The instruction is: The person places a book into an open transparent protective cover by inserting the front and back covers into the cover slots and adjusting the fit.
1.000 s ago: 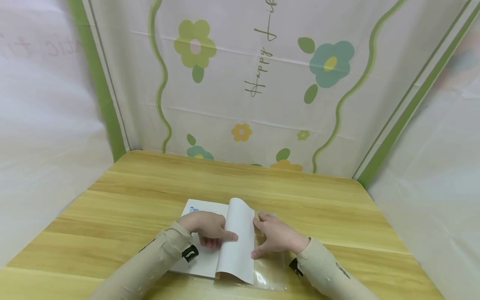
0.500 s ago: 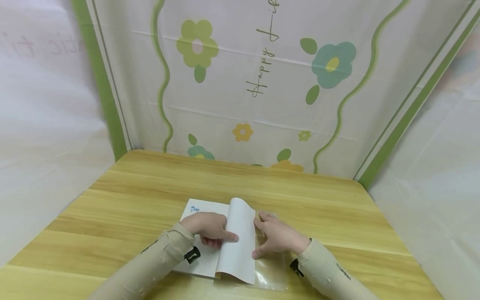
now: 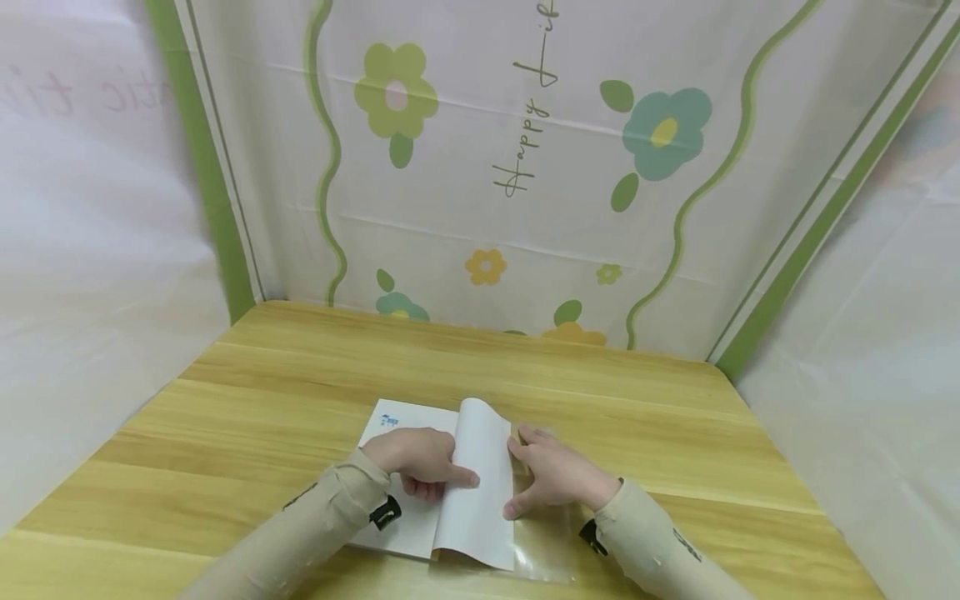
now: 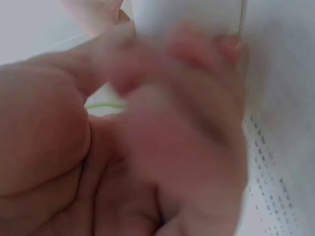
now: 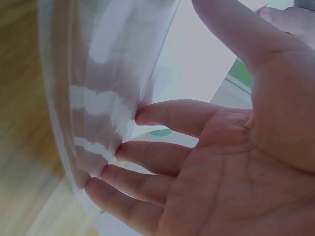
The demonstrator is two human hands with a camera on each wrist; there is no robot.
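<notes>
nothing shifted: left hand (image 3: 418, 457) presses booklet (image 3: 435, 492) (index out), right hand (image 3: 555, 477) spread against raised page (image 3: 480, 483).

Left hand (image 4: 147, 147) blurring across left wrist view, finger pose unclear. Raised page (image 3: 480, 483) hiding right hand (image 3: 555, 479) fingertips. Clear sheet (image 3: 551, 546) running off bottom edge.

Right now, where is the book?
In the head view the book lies on the near middle of the wooden table, between the left hand and right hand.
</notes>
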